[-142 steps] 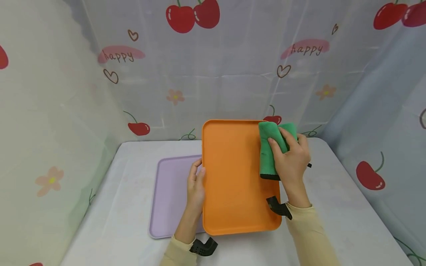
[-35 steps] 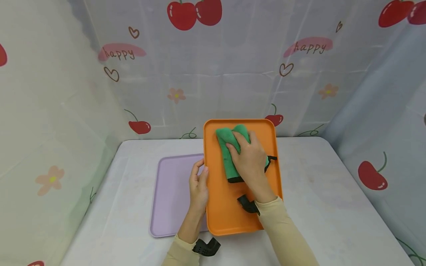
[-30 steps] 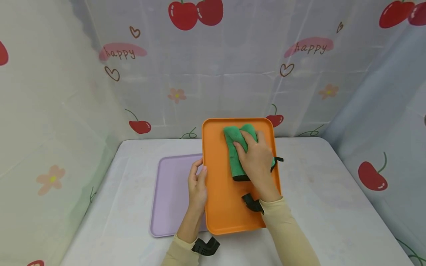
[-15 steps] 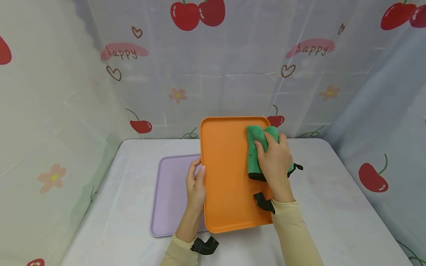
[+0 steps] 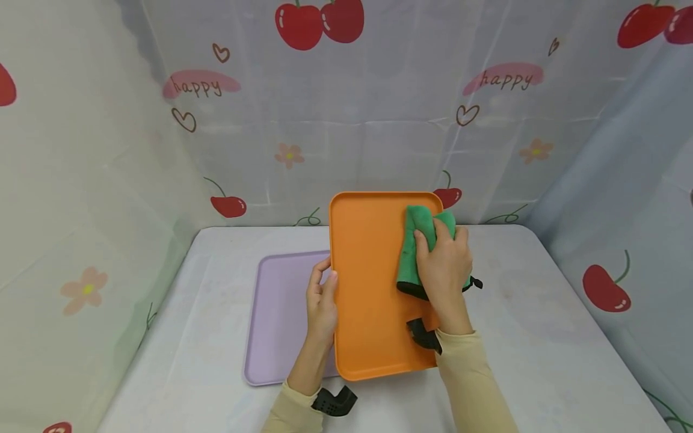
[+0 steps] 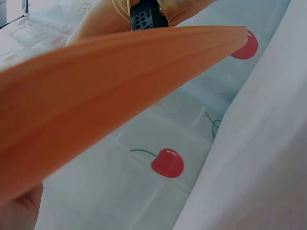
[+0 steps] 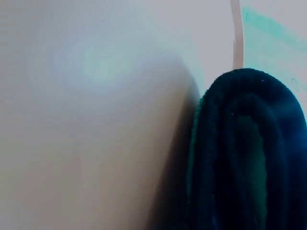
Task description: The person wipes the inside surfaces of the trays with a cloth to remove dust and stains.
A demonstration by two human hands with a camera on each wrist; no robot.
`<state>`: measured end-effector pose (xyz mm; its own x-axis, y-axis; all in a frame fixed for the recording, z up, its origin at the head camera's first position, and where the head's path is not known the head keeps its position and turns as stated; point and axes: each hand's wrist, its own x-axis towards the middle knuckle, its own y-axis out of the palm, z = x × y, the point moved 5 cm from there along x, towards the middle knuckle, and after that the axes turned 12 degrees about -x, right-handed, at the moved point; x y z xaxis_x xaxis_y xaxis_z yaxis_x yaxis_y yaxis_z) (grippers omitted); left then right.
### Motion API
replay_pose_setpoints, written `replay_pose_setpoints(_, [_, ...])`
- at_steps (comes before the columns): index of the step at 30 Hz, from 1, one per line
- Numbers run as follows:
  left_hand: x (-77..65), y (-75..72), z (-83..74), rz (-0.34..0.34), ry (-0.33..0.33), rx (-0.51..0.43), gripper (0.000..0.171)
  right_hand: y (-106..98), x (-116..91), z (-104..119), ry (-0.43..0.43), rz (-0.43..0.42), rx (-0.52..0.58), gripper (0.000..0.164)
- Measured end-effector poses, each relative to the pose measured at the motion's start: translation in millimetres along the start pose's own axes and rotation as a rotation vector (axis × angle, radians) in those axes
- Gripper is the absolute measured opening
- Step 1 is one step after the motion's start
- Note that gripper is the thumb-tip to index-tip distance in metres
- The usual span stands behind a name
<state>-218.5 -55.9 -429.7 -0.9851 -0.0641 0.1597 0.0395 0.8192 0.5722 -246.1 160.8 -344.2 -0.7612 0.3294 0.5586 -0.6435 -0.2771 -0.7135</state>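
An orange rectangular tray [image 5: 373, 288] is held up on a slant, its inner face toward the head camera. My left hand [image 5: 322, 304] grips its left edge, thumb in front; the fingers behind the tray are partly hidden. Against the tray's upper right part lies a folded green cloth [image 5: 414, 255] with a black hem. My right hand [image 5: 446, 261] holds this cloth bunched between thumb and fingers. In the left wrist view the tray [image 6: 96, 91] shows edge-on, with part of the left hand [image 6: 21, 211] below it. The right wrist view shows the cloth's rolled dark hem [image 7: 244, 91] close up.
A light purple tray [image 5: 278, 319] lies flat on the white-covered table [image 5: 541, 337], partly behind the orange one. Curtains [image 5: 368, 144] printed with cherries hang at the back and both sides. Black straps [image 5: 334, 402] sit at the wrists.
Over the last second my right hand and the cloth have moved right across the orange tray, toward its right edge, then slightly back. The left hand keeps its grip; the tray has shifted only slightly.
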Motion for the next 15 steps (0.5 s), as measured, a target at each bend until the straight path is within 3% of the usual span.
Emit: replay_pose_setpoints(15, [-0.8,3.2,1.1,0.013,-0.002,-0.024,0.032,1.7,-17.1,36.2,-0.105,-0.037,0.012,0.038])
